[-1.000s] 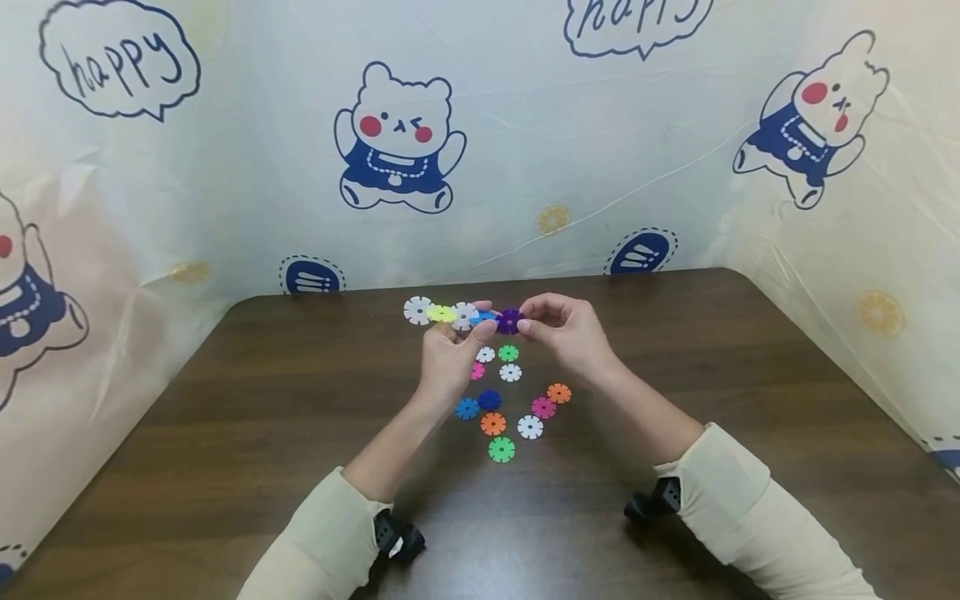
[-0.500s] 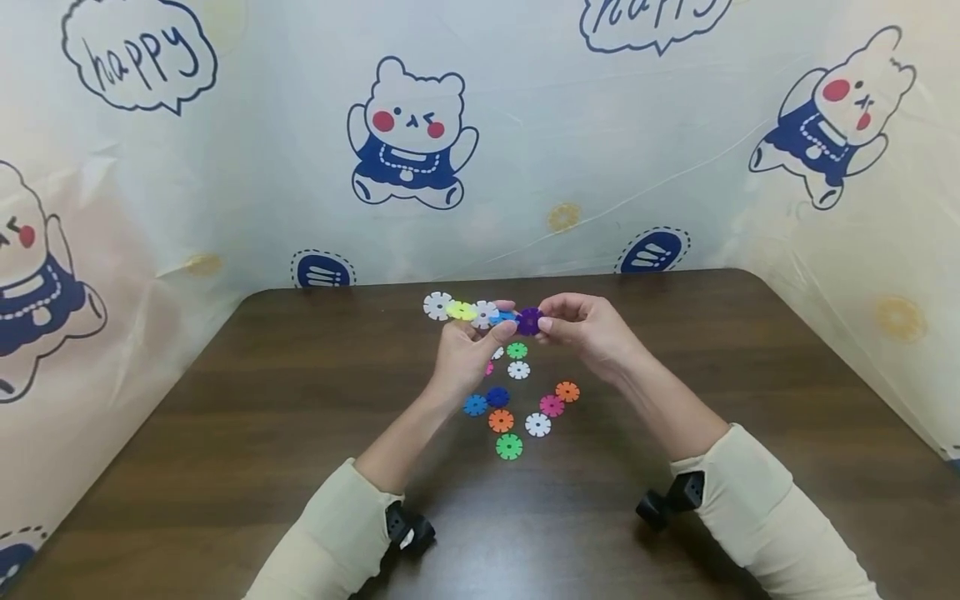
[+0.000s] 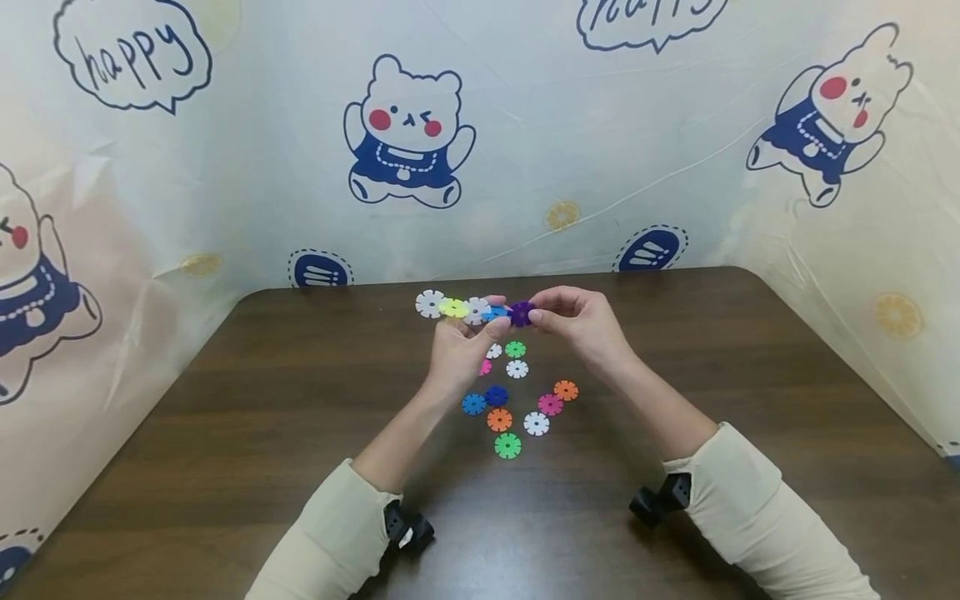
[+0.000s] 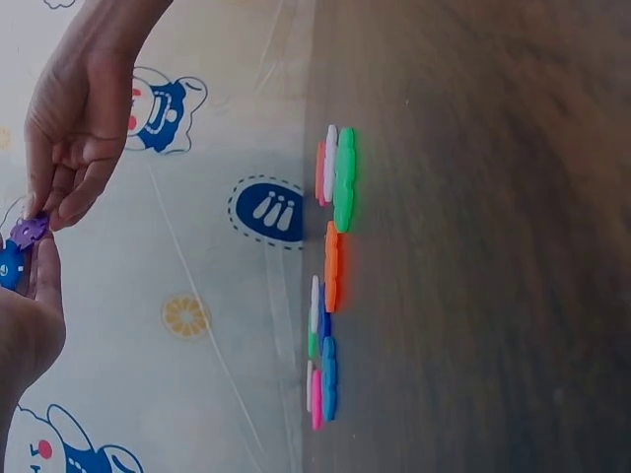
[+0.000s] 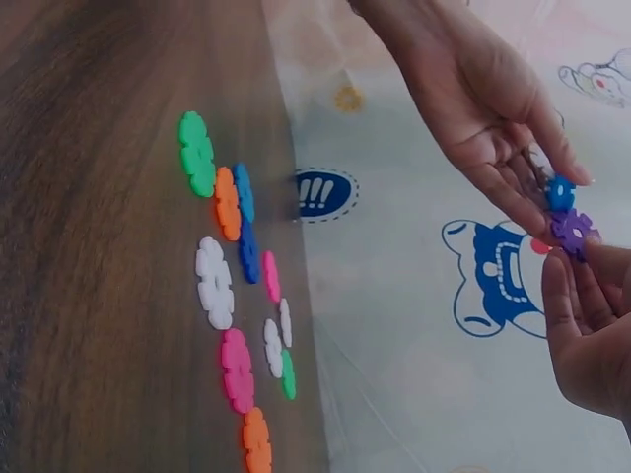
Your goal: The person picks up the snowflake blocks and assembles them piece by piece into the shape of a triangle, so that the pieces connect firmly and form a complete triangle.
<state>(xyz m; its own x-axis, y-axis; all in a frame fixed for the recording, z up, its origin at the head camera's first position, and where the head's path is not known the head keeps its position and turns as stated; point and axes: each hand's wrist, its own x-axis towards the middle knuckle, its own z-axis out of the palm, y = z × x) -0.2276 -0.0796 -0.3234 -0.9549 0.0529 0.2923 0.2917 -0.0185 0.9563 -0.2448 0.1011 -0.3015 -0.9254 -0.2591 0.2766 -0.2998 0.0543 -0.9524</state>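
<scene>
Both hands hold a short row of notched snowflake discs above the far part of the table. From the left it runs a white disc (image 3: 429, 304), a yellow disc (image 3: 453, 308), another white disc (image 3: 477, 311), a blue disc (image 3: 495, 314) and a purple disc (image 3: 521, 314). My left hand (image 3: 453, 354) pinches the row at the blue disc, thumb in front. The purple disc's right edge is between the thumb and fingers of my right hand (image 3: 585, 321). In the right wrist view the purple disc (image 5: 574, 233) meets the blue one (image 5: 561, 193); whether their slots are fully engaged, I cannot tell.
Several loose discs lie flat on the brown table (image 3: 300, 400) below the hands, among them a green disc (image 3: 507, 446), an orange disc (image 3: 566, 390) and a dark blue disc (image 3: 497, 396). A printed curtain (image 3: 525, 150) stands behind the table's far edge.
The head view has shifted a little, rightward and then slightly back. Both hands keep the same hold on the row of discs, and the loose discs lie as before.
</scene>
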